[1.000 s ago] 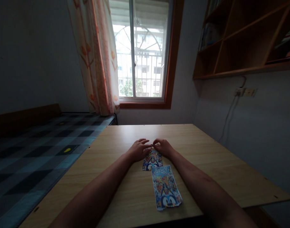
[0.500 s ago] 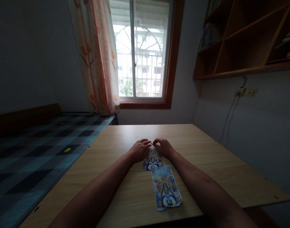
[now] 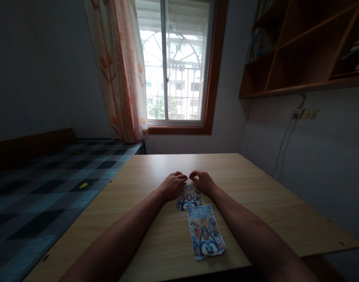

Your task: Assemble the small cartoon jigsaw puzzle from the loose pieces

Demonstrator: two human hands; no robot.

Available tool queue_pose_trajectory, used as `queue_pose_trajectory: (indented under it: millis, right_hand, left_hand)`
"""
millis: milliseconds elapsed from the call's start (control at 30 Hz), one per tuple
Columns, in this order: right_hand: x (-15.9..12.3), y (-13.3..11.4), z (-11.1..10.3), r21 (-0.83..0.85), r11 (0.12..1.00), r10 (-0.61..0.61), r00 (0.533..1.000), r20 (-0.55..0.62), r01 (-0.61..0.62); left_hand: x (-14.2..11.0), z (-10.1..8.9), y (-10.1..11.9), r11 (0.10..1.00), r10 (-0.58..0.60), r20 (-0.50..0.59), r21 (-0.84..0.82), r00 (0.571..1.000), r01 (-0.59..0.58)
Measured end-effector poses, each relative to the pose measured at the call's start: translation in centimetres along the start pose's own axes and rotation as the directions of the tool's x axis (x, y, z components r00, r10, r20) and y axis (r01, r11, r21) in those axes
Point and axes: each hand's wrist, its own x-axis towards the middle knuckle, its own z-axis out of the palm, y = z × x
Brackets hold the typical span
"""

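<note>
My left hand [image 3: 175, 185] rests over the upper left of a small colourful picture [image 3: 189, 199] lying flat on the table, its fingers bent and pressed together. Opposite it, my right hand [image 3: 203, 182] is closed in a pinch, thumb against fingertips. Between the two sets of fingertips shows a thin sliver of something, too small to name. The hands hide the far part of the picture. Nearer to me lies a printed paper sheet [image 3: 207, 231] lettered "BLUEY", with a similar design and a ragged lower edge, just touching or overlapping the picture.
The pale wooden table [image 3: 256, 219] has its edge near the wall on the right. A bed with a checked cover [image 3: 64, 184] stands along the left. Beyond the table are a curtain [image 3: 120, 74] and a window [image 3: 184, 70]; a wooden shelf [image 3: 303, 58] hangs at upper right.
The fingertips of both hands have shifted slightly, and the thin sliver between them now lies more level. The picture and the sheet have stayed in place.
</note>
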Motion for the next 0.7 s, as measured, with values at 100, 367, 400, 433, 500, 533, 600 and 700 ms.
queue_pose_trajectory:
  millis: [100, 367, 400, 433, 500, 533, 600, 700]
  right_hand:
    - [0.0, 0.0, 0.0, 0.005, 1.0, 0.024, 1.0, 0.006, -0.024]
    - [0.1, 0.3, 0.0, -0.041, 0.997, 0.072, 0.997, -0.011, -0.073]
    - [0.1, 0.4, 0.1, -0.044, 0.996, 0.079, 0.997, -0.011, -0.079]
    - [0.2, 0.5, 0.1, -0.048, 0.995, 0.088, 0.996, -0.011, -0.088]
    - [0.2, 0.7, 0.2, -0.06, 0.992, 0.107, 0.994, -0.008, -0.108]
    - [0.3, 0.8, 0.2, -0.068, 0.991, 0.116, 0.993, -0.007, -0.116]
    - [0.3, 1.0, 0.3, -0.08, 0.988, 0.129, 0.992, -0.005, -0.129]
    - [0.3, 1.1, 0.2, -0.081, 0.987, 0.139, 0.99, -0.007, -0.139]
  left_hand:
    - [0.0, -0.1, 0.1, 1.0, -0.006, -0.002, -0.007, 1.0, 0.006]
    - [0.2, 0.5, -1.0, 0.997, -0.068, -0.086, -0.037, 0.994, 0.066]
    - [0.1, 0.7, -1.3, 0.993, -0.103, -0.12, -0.061, 0.987, 0.096]
    - [0.0, 0.9, -1.7, 0.987, -0.149, -0.156, -0.09, 0.976, 0.136]
    - [-0.1, 1.2, -2.4, 0.964, -0.252, -0.215, -0.143, 0.943, 0.225]
    - [-0.2, 1.2, -2.7, 0.95, -0.298, -0.235, -0.164, 0.925, 0.264]
    - [-0.4, 1.2, -3.1, 0.925, -0.368, -0.257, -0.195, 0.894, 0.325]
    - [-0.4, 0.8, -3.2, 0.888, -0.449, -0.267, -0.241, 0.853, 0.392]
